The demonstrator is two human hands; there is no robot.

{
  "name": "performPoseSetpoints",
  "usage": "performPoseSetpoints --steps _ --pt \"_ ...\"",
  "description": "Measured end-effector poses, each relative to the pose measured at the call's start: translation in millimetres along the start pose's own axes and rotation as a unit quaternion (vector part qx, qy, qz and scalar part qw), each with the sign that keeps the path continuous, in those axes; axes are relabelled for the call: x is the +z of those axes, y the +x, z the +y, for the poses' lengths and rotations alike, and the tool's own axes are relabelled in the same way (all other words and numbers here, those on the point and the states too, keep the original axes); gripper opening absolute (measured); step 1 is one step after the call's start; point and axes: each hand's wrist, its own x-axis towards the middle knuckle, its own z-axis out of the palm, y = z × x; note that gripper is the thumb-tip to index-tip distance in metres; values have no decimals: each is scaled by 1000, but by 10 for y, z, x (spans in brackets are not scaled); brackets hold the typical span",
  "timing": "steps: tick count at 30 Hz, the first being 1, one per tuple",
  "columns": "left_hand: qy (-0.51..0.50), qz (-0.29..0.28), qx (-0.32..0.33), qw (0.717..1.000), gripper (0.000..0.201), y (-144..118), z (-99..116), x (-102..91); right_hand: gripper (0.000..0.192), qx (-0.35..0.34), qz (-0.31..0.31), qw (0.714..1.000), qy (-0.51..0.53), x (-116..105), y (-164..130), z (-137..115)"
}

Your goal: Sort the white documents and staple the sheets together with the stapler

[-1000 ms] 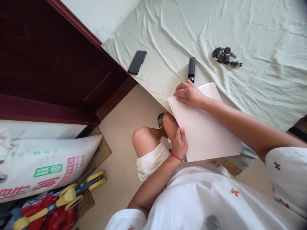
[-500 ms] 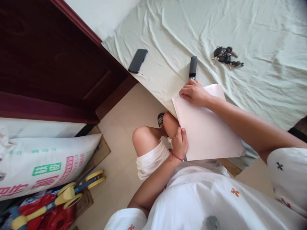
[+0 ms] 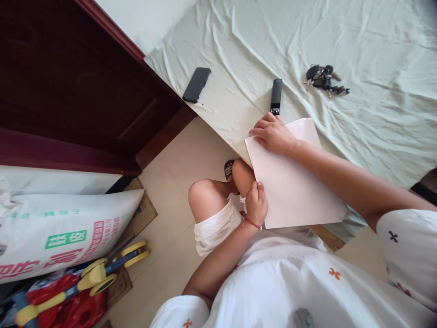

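Your left hand [image 3: 256,203] grips the near left edge of the white paper stack [image 3: 290,182], fingers curled closed around that edge just above your raised knee [image 3: 243,175]. Your right hand [image 3: 273,134] lies flat and spread on the stack's far left corner, pressing down rather than clasping; it has nothing enclosed in it.

The stack rests on the edge of the bed, on the pale green sheet [image 3: 358,123], with its near end overhanging toward your lap.

From your right hand: the black stapler [image 3: 276,96] lies at 12 o'clock, just beyond your fingertips and not touching them. The bunch of keys [image 3: 324,79] lies at 1 o'clock, well apart. The black phone [image 3: 196,84] lies at 10 o'clock near the sheet's corner, beside the dark wooden headboard [image 3: 85,91].

On the floor at 8 o'clock from your left hand sit a printed white sack [image 3: 64,232] and a red and yellow toy [image 3: 78,291].
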Motion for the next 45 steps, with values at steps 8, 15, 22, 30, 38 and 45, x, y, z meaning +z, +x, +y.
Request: performPoseSetpoints --steps 8,15,22,30,38,45 --pt "8 15 9 1000 38 -13 14 42 28 -4 1 1000 14 80 3 -22" --pt "14 21 -4 1000 32 33 19 29 29 -4 41 999 35 -10 -33 -1" --pt "-33 32 -7 999 30 98 58 -21 38 211 58 975 -46 -501 -551 21" --pt "-83 44 -5 996 34 151 105 -26 60 474 -72 871 -106 -713 -824 -135" --pt "-190 13 -19 981 38 100 1 4 52 465 -58 880 -81 -633 -869 -65" --pt "-258 -24 -79 963 53 53 17 -174 49 463 -122 875 -69 -762 -1188 -82"
